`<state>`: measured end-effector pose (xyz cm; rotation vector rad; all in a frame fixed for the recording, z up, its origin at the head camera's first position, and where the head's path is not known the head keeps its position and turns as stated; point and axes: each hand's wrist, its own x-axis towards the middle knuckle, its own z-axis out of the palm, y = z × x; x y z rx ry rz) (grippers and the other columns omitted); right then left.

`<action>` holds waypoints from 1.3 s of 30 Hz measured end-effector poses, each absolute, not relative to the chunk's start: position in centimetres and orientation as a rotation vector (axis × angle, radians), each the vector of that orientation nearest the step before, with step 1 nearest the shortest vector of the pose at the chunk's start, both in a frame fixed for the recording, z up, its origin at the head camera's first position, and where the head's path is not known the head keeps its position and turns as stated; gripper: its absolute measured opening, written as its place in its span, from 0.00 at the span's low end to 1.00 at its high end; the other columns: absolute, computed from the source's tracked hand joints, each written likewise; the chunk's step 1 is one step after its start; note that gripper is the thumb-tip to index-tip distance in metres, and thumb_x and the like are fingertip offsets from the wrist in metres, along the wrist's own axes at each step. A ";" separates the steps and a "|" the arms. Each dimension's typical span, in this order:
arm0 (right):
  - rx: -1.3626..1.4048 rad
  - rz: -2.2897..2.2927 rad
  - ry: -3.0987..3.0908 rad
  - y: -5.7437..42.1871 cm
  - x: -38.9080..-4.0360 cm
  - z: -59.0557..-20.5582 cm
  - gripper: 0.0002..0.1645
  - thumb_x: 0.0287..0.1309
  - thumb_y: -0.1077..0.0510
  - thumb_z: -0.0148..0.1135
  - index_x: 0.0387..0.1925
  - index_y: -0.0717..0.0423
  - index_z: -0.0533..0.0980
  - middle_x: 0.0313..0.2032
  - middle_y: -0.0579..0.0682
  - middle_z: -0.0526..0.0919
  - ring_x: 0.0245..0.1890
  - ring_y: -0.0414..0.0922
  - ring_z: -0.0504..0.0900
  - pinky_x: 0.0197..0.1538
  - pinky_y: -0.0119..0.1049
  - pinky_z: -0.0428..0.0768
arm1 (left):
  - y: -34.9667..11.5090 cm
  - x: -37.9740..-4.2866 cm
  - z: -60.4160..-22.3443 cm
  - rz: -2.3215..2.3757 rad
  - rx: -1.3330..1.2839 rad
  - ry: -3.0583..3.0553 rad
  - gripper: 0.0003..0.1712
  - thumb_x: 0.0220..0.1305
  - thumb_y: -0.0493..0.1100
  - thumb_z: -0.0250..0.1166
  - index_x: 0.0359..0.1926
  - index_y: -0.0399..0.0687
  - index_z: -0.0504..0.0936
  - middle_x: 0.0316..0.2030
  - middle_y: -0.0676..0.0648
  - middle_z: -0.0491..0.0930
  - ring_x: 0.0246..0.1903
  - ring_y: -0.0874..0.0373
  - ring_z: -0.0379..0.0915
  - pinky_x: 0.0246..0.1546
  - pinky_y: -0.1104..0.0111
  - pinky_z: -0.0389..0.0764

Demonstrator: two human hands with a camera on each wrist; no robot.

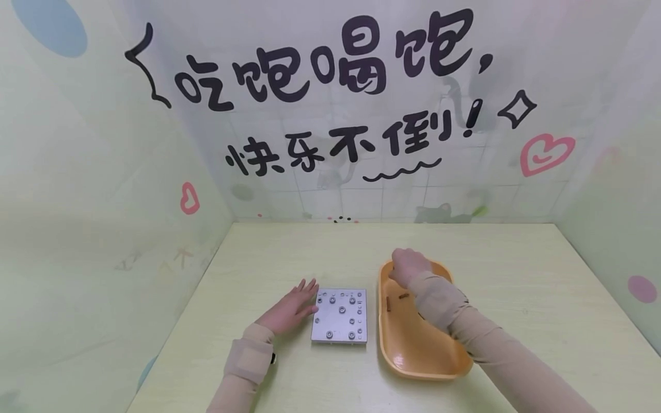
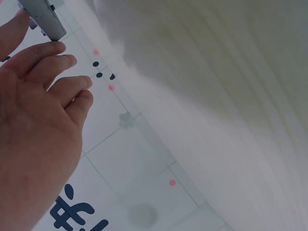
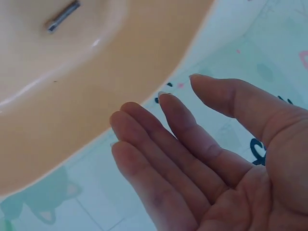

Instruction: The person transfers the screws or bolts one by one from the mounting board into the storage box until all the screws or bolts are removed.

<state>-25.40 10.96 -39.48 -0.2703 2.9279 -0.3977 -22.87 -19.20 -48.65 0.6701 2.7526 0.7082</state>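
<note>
Where the left grip (image 1: 289, 308) rests, a block (image 1: 335, 321) touches it.

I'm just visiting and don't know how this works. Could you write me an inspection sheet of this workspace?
Surface: pale tabletop, holding a plate and a tray.
Job's things: metal plate with round fittings on top; to its right, orange tray with a few small slim pieces inside.
Clutter: nothing seen.
Left hand: at the plate's left edge, seemingly touching it.
Right hand: over the tray's far end, fingers loosely spread, nothing visible in them.
Cables: nothing seen.
Surroundings: pale walls printed with black characters and pink hearts.
</note>
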 end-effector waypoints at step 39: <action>-0.431 -0.198 2.913 3.1 -25.4 -42.3 0.03 0.57 0.67 0.63 0.31 0.58 0.79 0.30 0.55 0.84 0.31 0.51 0.84 0.38 0.44 0.87 | -19.3 -22.8 -48.4 0.715 0.684 2.734 0.34 0.73 0.47 0.56 0.72 0.34 0.60 0.75 0.36 0.53 0.75 0.36 0.43 0.76 0.45 0.47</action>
